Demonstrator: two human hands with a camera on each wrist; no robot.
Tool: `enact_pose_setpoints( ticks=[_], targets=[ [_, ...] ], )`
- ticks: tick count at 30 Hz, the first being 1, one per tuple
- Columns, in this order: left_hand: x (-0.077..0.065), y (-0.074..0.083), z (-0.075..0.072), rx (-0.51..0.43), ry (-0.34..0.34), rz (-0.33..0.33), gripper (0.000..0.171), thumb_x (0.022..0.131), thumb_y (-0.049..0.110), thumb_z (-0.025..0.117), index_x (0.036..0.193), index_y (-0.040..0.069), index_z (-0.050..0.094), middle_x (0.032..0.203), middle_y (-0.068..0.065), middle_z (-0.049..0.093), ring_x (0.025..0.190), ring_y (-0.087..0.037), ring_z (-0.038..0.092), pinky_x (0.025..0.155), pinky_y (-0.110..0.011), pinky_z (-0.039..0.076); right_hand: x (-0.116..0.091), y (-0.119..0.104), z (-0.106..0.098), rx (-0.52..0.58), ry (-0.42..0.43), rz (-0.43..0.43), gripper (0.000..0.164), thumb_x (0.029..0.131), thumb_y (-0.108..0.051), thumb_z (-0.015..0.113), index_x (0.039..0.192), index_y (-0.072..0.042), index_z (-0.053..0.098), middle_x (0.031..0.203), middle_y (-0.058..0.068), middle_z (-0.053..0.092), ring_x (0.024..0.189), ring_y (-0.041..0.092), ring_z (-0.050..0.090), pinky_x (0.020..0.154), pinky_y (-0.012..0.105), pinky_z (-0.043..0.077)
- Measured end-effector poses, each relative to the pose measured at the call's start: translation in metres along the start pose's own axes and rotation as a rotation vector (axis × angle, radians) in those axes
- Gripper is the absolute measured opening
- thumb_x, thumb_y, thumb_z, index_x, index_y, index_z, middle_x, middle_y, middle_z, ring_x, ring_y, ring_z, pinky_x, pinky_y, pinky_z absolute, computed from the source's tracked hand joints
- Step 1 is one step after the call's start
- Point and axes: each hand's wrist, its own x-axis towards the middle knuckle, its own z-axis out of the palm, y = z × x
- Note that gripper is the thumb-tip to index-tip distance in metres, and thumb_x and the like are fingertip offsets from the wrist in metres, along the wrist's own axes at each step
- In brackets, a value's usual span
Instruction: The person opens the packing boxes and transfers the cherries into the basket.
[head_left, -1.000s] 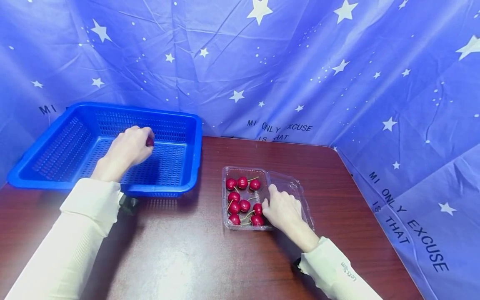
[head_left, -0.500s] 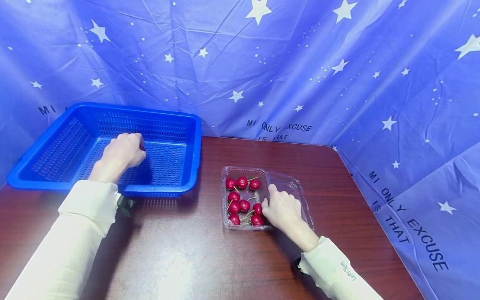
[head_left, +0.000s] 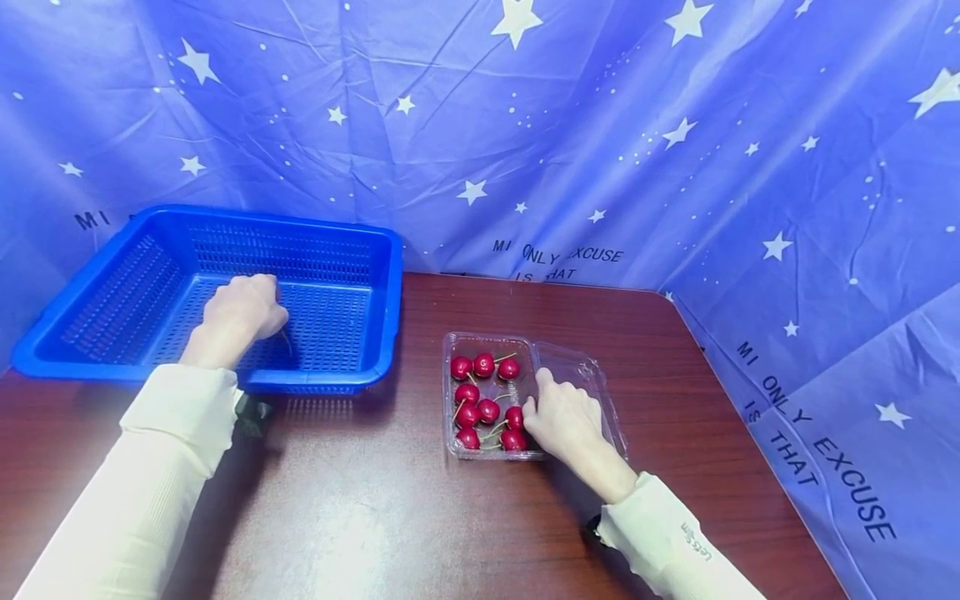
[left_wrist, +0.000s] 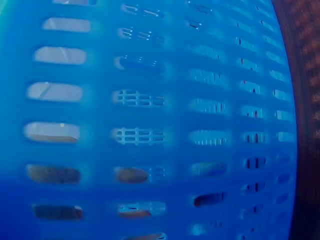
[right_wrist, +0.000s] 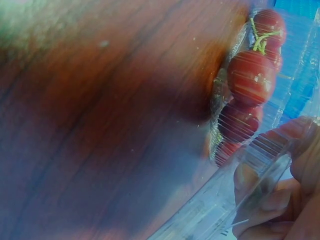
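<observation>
My left hand (head_left: 243, 310) reaches down inside a blue perforated basket (head_left: 277, 221), back of the hand up and fingers curled. A thin stem shows just below the fingers; the cherry itself is hidden by the hand. The left wrist view shows mostly slotted basket wall (left_wrist: 100, 115), with bits of finger (left_wrist: 132, 175) through the slots. At the right, my right hand (head_left: 567, 417) grips the hinge side of a clear plastic box (head_left: 448, 400), thumb and fingers around its edge in the right wrist view. Several red cherries (head_left: 483, 365) with green stems lie in the box.
The box's clear lid (head_left: 596, 375) lies folded out to the right, partly under the right hand. Both containers stand on a brown wooden table (head_left: 360, 483). A blue star-printed cloth (head_left: 420, 150) hangs behind and along the right side.
My left hand has moved slightly left and lower into the basket. The dark red cherry at its fingers has gone out of sight. My right hand and the box have stayed put.
</observation>
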Motion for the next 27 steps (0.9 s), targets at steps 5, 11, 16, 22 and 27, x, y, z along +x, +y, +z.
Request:
enact_pose_setpoints(
  ticks=[5, 11, 16, 22, 27],
  targets=[
    [0.0005, -0.0011, -0.0006, 0.007, 0.005, -0.028, 0.041, 0.083, 0.014, 0.050, 0.116, -0.010, 0.051, 0.118, -0.044, 0.051, 0.102, -0.062, 0.049, 0.080, -0.067, 0.046, -0.0001, -0.0001, 0.0004, 0.000, -0.002, -0.003, 0.021, 0.079, -0.025, 0.061, 0.084, -0.006, 0.052, 0.069, 0.023, 0.069, 0.063, 0.043, 0.063, 0.047, 0.052, 0.047],
    [0.0002, -0.0025, -0.0022, 0.015, 0.015, -0.009, 0.038, 0.082, 0.015, 0.050, 0.113, -0.008, 0.052, 0.114, -0.042, 0.053, 0.099, -0.059, 0.051, 0.080, -0.066, 0.045, 0.0006, -0.0002, 0.0008, -0.003, 0.000, -0.005, 0.021, 0.079, -0.025, 0.061, 0.084, -0.006, 0.052, 0.069, 0.024, 0.069, 0.063, 0.043, 0.063, 0.047, 0.052, 0.047],
    [-0.0007, -0.0019, -0.0036, 0.025, 0.042, 0.016, 0.033, 0.082, 0.014, 0.050, 0.108, -0.006, 0.054, 0.113, -0.041, 0.056, 0.099, -0.060, 0.051, 0.082, -0.067, 0.043, 0.0006, -0.0006, 0.0004, -0.002, 0.001, -0.009, 0.021, 0.079, -0.024, 0.061, 0.083, -0.006, 0.052, 0.069, 0.024, 0.068, 0.062, 0.043, 0.062, 0.046, 0.052, 0.047],
    [-0.0026, 0.0002, -0.0048, 0.031, 0.049, 0.005, 0.045, 0.081, 0.013, 0.050, 0.120, -0.009, 0.050, 0.123, -0.044, 0.050, 0.107, -0.063, 0.046, 0.092, -0.072, 0.033, 0.0000, -0.0011, -0.0008, 0.003, -0.008, -0.002, 0.021, 0.079, -0.024, 0.061, 0.083, -0.006, 0.052, 0.070, 0.024, 0.069, 0.063, 0.044, 0.062, 0.047, 0.053, 0.047],
    [-0.0042, 0.0010, -0.0049, 0.025, 0.067, -0.002, 0.054, 0.080, 0.013, 0.050, 0.129, -0.010, 0.044, 0.127, -0.046, 0.046, 0.109, -0.063, 0.044, 0.094, -0.073, 0.028, -0.0002, -0.0009, -0.0011, 0.004, -0.012, -0.002, 0.021, 0.079, -0.024, 0.061, 0.083, -0.006, 0.052, 0.070, 0.024, 0.068, 0.063, 0.044, 0.062, 0.047, 0.053, 0.047]
  ],
)
